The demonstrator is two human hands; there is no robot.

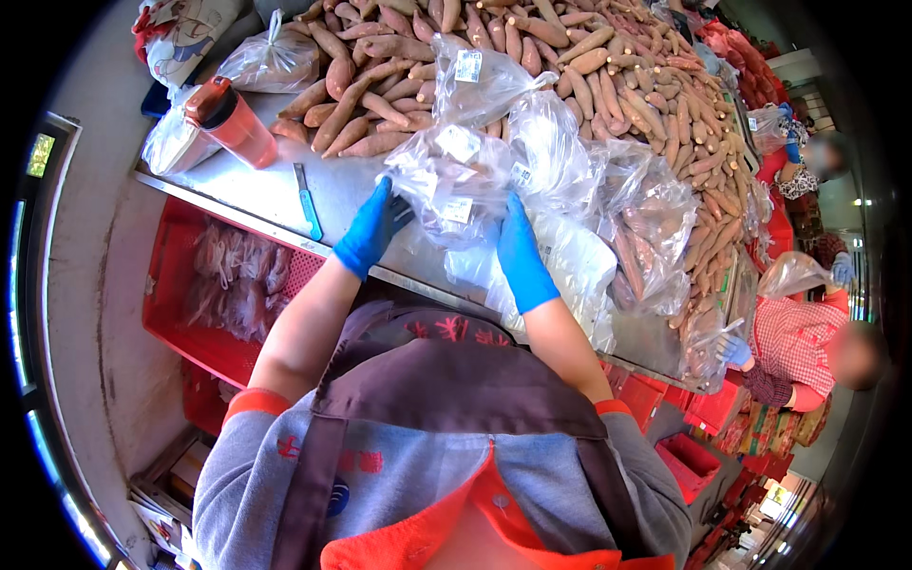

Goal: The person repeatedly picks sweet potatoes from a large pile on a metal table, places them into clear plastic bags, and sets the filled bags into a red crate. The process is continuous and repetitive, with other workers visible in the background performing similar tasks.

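Note:
Both my hands wear blue gloves and are at a clear plastic bag [445, 182] that bears several labels. My left hand [372, 226] is at the bag's left side, its fingers apart and pointing away from me. My right hand [522, 253] lies along the bag's right side, fingers stretched forward. Whether either hand grips the film is not clear. More clear bags, some with sweet potatoes inside, lie to the right, such as the knotted bag [634, 263]. Flat plastic film [570, 263] is beside my right hand. A blue-handled knife [308, 206] lies left of my left hand.
A large heap of sweet potatoes [627, 92] covers the far side of the metal table [278, 192]. A red-lidded bottle [235, 125] is at the left. Below the table edge is a red crate [171, 285] with bagged items. A co-worker [794, 342] handles bags at the right.

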